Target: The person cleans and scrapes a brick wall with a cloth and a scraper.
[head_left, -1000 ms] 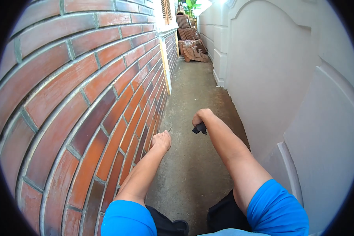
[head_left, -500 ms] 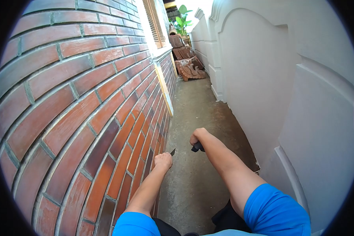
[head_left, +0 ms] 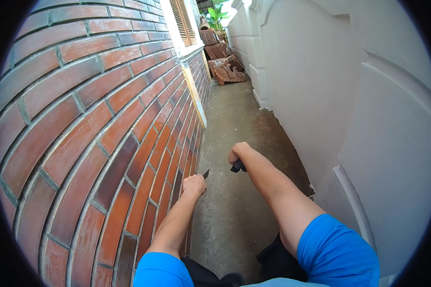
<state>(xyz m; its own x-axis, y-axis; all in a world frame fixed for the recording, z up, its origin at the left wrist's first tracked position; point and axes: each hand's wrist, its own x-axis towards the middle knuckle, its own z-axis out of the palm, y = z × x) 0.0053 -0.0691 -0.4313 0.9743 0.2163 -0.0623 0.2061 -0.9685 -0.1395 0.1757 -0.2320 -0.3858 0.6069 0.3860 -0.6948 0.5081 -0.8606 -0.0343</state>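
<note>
My left hand (head_left: pixel 194 184) is closed in a fist close to the lower part of the brick wall (head_left: pixel 100 158). A small dark pointed piece (head_left: pixel 206 173) sticks out from it; the rest of that piece is hidden in my fingers. My right hand (head_left: pixel 235 154) is bent down at the wrist over the concrete floor (head_left: pixel 230 201), its fingers wrapped round a black object (head_left: pixel 238 166). The two hands are apart, and neither visibly touches the floor.
A pale moulded wall (head_left: pixel 311 86) runs along the right side. Ahead, stacked terracotta pieces (head_left: pixel 225 69) stand in the passage near a green plant (head_left: pixel 217 16). A louvred shutter (head_left: pixel 182 19) is at upper left, above a pale wooden strip (head_left: pixel 194 95) leaning on the bricks.
The view has tilted down slightly, so the walls and stacked pieces sit higher in the frame. Both hands also appear slightly higher and still hold their dark objects.
</note>
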